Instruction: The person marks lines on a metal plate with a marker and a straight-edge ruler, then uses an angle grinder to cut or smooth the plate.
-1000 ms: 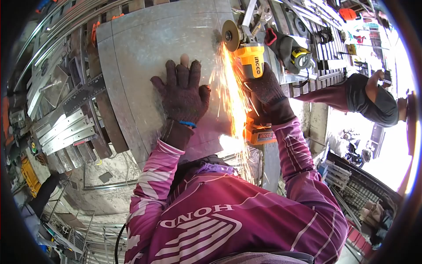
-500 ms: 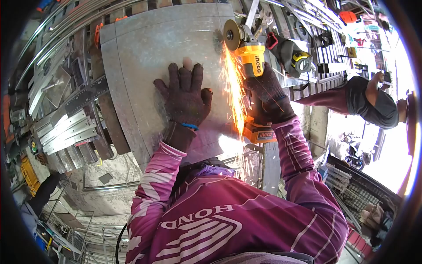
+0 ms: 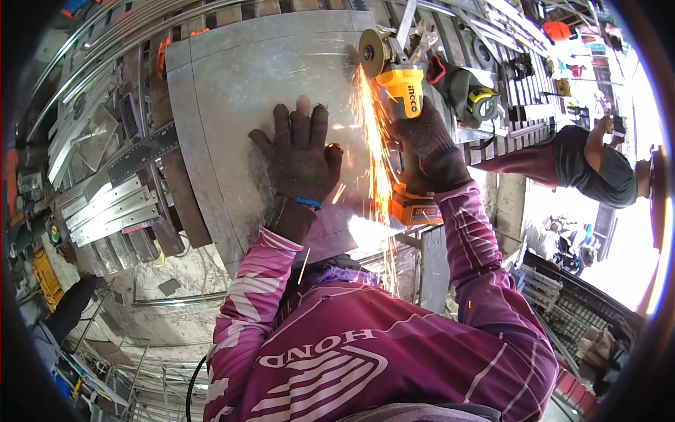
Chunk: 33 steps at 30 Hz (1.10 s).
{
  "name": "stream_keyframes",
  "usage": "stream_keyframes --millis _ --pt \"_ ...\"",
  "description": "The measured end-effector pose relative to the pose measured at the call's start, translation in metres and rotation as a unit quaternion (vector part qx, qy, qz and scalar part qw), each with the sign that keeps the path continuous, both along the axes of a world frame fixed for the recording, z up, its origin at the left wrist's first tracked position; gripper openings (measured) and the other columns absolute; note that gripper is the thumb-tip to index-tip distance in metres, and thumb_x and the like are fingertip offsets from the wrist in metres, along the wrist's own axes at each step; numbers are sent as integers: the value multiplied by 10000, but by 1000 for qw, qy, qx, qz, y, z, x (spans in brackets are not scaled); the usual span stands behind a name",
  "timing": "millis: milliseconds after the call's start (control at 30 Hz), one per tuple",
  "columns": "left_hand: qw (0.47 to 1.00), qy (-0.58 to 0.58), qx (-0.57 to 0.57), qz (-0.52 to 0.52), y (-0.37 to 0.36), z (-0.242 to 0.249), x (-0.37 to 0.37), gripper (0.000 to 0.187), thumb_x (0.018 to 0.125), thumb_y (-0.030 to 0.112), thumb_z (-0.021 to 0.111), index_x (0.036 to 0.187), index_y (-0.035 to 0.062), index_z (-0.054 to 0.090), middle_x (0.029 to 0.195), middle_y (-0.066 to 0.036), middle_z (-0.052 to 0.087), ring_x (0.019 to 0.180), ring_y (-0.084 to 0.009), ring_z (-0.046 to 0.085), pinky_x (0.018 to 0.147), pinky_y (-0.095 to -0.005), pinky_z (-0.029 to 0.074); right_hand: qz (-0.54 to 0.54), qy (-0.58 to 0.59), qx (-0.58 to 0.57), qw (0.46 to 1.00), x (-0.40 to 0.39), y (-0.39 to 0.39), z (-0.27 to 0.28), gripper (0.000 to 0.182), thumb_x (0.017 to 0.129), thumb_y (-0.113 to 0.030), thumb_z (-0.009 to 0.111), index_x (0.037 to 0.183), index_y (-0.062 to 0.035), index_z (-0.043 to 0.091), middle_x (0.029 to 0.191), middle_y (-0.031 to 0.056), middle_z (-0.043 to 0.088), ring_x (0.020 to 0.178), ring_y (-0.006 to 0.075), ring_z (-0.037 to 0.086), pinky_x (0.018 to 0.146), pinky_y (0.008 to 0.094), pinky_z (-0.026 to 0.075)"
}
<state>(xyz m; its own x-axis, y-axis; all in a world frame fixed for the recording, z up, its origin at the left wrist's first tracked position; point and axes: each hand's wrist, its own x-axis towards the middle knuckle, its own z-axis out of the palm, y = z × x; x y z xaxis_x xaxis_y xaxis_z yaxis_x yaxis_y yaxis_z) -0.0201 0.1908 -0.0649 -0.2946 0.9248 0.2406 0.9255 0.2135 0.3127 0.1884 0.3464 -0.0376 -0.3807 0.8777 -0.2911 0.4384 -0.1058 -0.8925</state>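
A large grey metal sheet (image 3: pixel 232 77) lies before me, with thin lines marked along its edges. My left hand (image 3: pixel 302 155), in a dark knitted glove, rests flat on it with the fingers spread. My right hand (image 3: pixel 425 137), gloved as well, is wrapped round a yellow angle grinder (image 3: pixel 404 90). The grinder's disc (image 3: pixel 373 53) meets the sheet near its right edge. A stream of orange sparks (image 3: pixel 376 151) runs from the disc down toward my body, between my two hands. An orange battery (image 3: pixel 416 207) sits at the tool's lower end.
Right of the grinder lie a yellow and black tape measure (image 3: pixel 484 104) and a wrench (image 3: pixel 425 41) on a slatted bench. Metal strips (image 3: pixel 116 211) and a perforated bar (image 3: pixel 144 153) are at the left. Another person (image 3: pixel 590 162) is at the far right.
The sheet and my left hand appear slightly further right and lower in view. Sparks still stream from the disc, with some now flying closer to my left hand.
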Motion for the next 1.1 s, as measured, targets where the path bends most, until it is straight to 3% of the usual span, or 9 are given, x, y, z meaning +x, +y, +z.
stream_keyframes --millis 133,333,433,633,733,867,967,1033,1100 --pt "1000 -1 -11 -3 0 1 -1 643 854 415 602 1434 152 518 1537 -111 434 1405 -407 359 1013 -795 229 13 -146 71 987 -3 5 3 548 698 -22 777 1182 -44 522 975 75 652 846 200 658 694 352 562" --pt "1000 16 -14 0 0 -3 0 645 866 439 581 1440 152 518 1545 -107 425 1399 -411 363 997 -803 242 2 -39 -35 999 -2 9 3 559 694 -39 786 1187 -27 521 989 81 652 891 198 647 745 351 555" --pt "1000 14 -19 -2 0 -2 0 646 870 444 576 1445 157 516 1556 -104 415 1402 -414 360 1003 -806 236 18 -71 44 996 -3 12 -2 555 697 -44 785 1184 -24 519 998 79 651 900 194 640 746 354 550" --pt "1000 0 -13 0 0 -2 0 645 869 443 585 1449 167 517 1558 -102 414 1410 -410 355 1012 -812 232 4 16 16 1000 -7 12 4 543 685 -57 789 1159 -17 529 987 84 649 880 205 633 737 366 547" --pt "1000 -1 -16 2 1 -2 1 647 865 443 595 1446 168 520 1552 -104 421 1410 -406 355 1010 -814 233 23 -100 31 994 -7 25 0 554 668 -69 800 1149 -12 532 968 97 652 861 220 642 726 374 549" --pt "1000 -6 -26 -3 1 1 -1 647 854 436 607 1437 166 531 1546 -104 428 1410 -401 356 1013 -814 231 10 -74 -3 997 -2 31 -15 553 667 -90 803 1142 -7 533 958 112 656 849 234 654 719 386 553" --pt "998 22 -55 -6 1 -1 0 696 901 499 565 1507 176 451 1597 -123 378 1432 -422 346 1030 -787 207 19 -90 90 992 -4 31 -15 546 670 -100 804 1136 -6 535 969 117 659 856 241 663 719 396 557" --pt "998 15 -56 -7 1 0 0 697 902 498 565 1508 175 450 1597 -124 378 1434 -421 344 1030 -788 208 23 -100 90 991 -7 31 -14 488 755 -42 764 1203 -59 570 1008 28 646 904 142 620 754 317 535" --pt "998 8 -58 -8 1 1 0 698 902 497 564 1510 175 450 1597 -125 377 1436 -421 342 1029 -790 208 31 -106 113 987 -2 35 -18 513 724 -68 788 1179 -32 554 978 66 660 871 184 645 731 349 547"
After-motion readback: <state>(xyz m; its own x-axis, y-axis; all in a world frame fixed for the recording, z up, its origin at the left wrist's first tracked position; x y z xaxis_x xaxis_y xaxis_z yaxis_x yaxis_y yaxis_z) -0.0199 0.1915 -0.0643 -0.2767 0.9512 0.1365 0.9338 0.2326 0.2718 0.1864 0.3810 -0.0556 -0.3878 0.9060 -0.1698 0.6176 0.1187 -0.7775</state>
